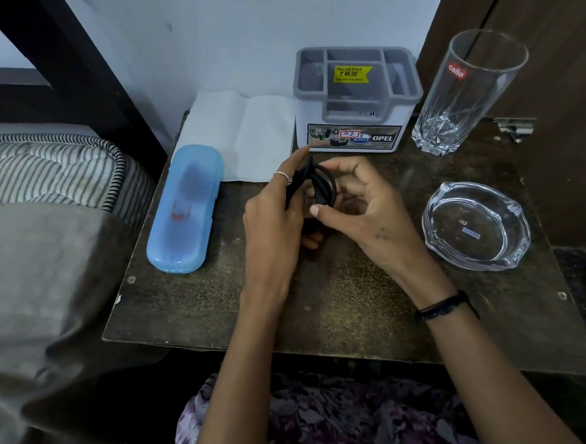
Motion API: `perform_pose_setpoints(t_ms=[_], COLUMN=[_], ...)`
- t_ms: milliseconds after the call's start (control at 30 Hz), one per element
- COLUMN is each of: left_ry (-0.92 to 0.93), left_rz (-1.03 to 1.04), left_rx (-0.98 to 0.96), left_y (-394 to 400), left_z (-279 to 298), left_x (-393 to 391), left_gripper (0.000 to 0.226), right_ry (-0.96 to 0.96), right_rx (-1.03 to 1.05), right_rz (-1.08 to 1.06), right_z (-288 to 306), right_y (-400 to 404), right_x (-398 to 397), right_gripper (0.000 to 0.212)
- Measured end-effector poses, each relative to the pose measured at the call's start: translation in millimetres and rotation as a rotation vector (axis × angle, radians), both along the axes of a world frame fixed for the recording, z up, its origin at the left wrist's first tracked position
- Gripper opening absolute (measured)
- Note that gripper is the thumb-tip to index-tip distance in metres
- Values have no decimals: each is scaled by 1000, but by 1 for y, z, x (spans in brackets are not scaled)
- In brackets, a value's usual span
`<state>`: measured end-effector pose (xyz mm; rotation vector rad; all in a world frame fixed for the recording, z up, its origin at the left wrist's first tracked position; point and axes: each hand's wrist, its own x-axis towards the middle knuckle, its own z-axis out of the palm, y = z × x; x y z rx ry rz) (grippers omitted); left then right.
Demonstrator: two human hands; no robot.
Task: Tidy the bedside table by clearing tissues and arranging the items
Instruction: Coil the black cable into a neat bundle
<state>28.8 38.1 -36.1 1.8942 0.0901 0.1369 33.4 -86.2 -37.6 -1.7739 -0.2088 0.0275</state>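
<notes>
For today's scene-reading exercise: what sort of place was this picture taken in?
Most likely a bedroom, at a bedside table. A striped mattress lies directly beside it, and it holds personal items: a blue case, a drinking glass and a desk organiser.

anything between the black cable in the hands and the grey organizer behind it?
Nothing visible. Both hands, left hand and right hand, hold the coiled black cable just in front of the grey organizer. The gap between them is bare table; tissue and glass sit off to the sides.
</notes>
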Motion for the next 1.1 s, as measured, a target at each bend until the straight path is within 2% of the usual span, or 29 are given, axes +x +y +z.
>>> perform_pose_setpoints(t_ms=[100, 200, 333, 467, 633, 800, 933, 1067, 1100], left_ry=[19, 42, 99, 117, 88, 118, 113, 119, 140], left_rz=[-62, -78, -36, -25, -39, -8, 29, 42, 40], left_rx=[-4, -56, -168, -186, -85, -90, -67, -8, -59], left_y=[1, 1, 0, -1, -3, -4, -4, 3, 4], left_z=[2, 4, 4, 2, -2, -6, -10, -11, -11], left_x=[-2, -1, 1, 3, 2, 3, 4, 9, 10], left_gripper=[55, 46, 38, 37, 42, 34, 32, 38, 41], right_ry=[-63, -151, -417, -578, -674, -676, -567, -492, -463], right_rx=[-142, -313, -505, -556, -576, -580, -512, -439, -408], right_rz=[-24, -65, -127, -168, -185, -162, -109, -125, -136], right_z=[0, 0, -2, -4, -3, -5, -6, -10, -11], right_y=[-4, -8, -11, -10, -11, -15, -17, -13, -12], right_x=[-3, -5, -6, -7, -7, -7, -5, -3, -3], right_gripper=[37, 31, 23, 14, 14, 13, 14, 13, 13])
